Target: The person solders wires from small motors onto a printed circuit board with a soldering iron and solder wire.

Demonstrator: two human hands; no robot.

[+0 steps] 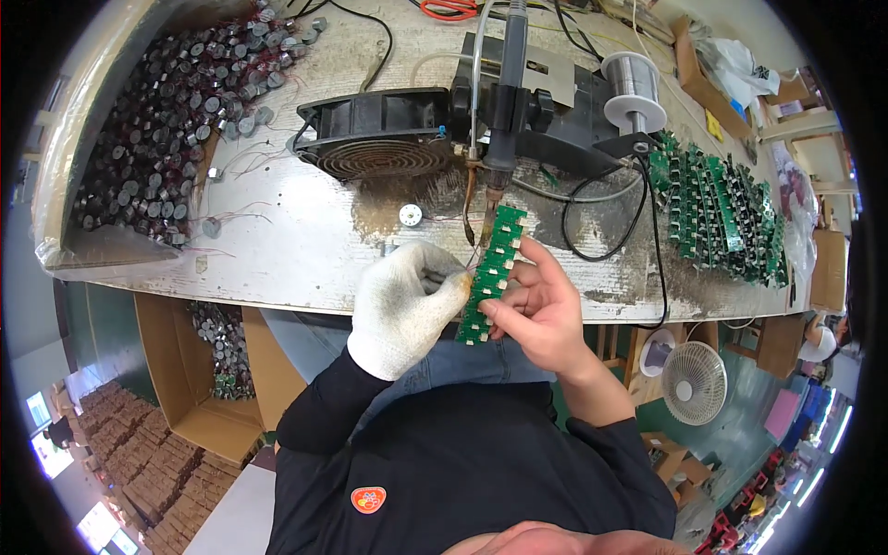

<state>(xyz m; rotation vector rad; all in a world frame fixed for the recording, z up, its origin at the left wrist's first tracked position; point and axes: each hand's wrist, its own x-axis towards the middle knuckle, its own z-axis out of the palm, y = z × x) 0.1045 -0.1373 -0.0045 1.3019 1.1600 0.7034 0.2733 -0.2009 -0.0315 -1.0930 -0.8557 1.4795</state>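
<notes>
My right hand (544, 310), bare, grips a long strip of green circuit boards (498, 259) between thumb and fingers. The strip stands slanted, its upper end close under the tip of a soldering iron (500, 139) that hangs point-down in a stand. On my left hand (404, 301) is a white glove with a stained fingertip. Its thumb and finger are pinched on thin wires (474, 262) beside the strip's left edge; what the curled palm holds is hidden. A bent metal tube (470, 208) ends just above these fingers. Beyond the glove lies a round white disc (410, 215).
A black fan (370, 139) stands behind my hands, with a solder spool (633, 88) to its right. Small wired metal cylinders (176, 139) fill a bin at left. Board strips (717, 213) are piled at right. Below the table's left edge is a cardboard box (190, 370).
</notes>
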